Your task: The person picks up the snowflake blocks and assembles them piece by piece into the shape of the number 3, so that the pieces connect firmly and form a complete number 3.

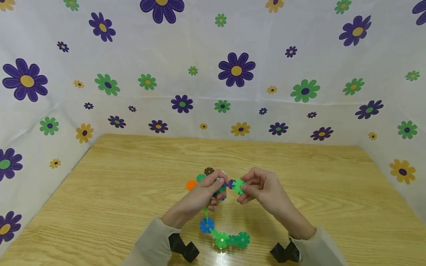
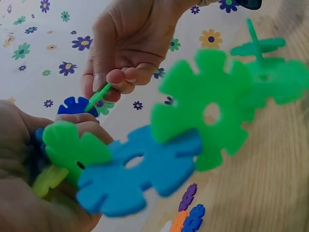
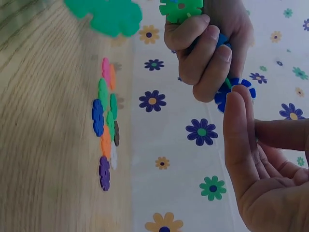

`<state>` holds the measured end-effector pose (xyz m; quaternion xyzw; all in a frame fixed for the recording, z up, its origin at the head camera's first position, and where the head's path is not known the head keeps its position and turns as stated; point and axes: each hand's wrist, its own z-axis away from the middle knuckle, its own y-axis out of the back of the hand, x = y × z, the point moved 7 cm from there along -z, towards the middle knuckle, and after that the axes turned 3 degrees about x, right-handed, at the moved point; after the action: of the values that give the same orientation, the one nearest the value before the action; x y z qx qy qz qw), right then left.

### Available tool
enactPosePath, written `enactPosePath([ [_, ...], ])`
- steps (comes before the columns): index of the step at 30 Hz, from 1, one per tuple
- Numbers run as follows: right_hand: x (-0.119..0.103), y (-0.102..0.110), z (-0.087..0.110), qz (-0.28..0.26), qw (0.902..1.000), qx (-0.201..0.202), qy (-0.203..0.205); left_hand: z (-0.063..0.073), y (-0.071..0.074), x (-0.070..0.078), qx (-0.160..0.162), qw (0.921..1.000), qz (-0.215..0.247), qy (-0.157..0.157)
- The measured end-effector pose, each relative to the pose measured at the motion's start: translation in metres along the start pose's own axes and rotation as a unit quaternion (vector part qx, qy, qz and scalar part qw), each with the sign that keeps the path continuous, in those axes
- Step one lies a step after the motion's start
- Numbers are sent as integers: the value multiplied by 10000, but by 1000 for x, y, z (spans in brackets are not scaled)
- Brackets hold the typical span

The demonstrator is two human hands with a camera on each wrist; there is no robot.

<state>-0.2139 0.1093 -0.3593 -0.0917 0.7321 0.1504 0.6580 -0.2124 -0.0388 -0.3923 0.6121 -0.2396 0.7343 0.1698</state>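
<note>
Chain of flower-shaped discs (image 1: pixel 203 226), seen from above, trailing from your left grip (image 1: pixel 203 194) toward your body, before the near part of the wooden surface (image 1: pixel 133 166); whether its tail touches the wood cannot be told. Your left grip is closed, with the fingers curled round the upper links. Your right grip (image 1: pixel 263 188) is narrowed to a pinch, thumb and fingertips holding a light green disc (image 1: pixel 235 188) by its edge. Between the hands, a dark blue disc (image 3: pixel 220 101) projects from the left grip, and the light green disc meets its rim; how deeply the slots engage is too small to tell. Beyond the left grip, an orange disc (image 1: pixel 190 185) and a brown disc (image 1: pixel 209 171) lie on the surface.

To join the pair well, set the discs crosswise, slot facing slot, before you apply force. Brace the dark blue disc close to the joint, so that pressure enters the slot rather than bending the chain. Push straight along the slot; a twist would probably loosen neighbouring links. Support the trailing length as well, since its weight may pull the joint askew.
</note>
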Motion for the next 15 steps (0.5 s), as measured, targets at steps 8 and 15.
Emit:
enactPosePath([
  [8,-2,-1,2,119,9999,109,-43,-2,-6,-3,-159,9995,280,-36],
  [15,-2,-4,3,40,10000,-3,25,-1,-11,-3,-362,9990,258,-8],
])
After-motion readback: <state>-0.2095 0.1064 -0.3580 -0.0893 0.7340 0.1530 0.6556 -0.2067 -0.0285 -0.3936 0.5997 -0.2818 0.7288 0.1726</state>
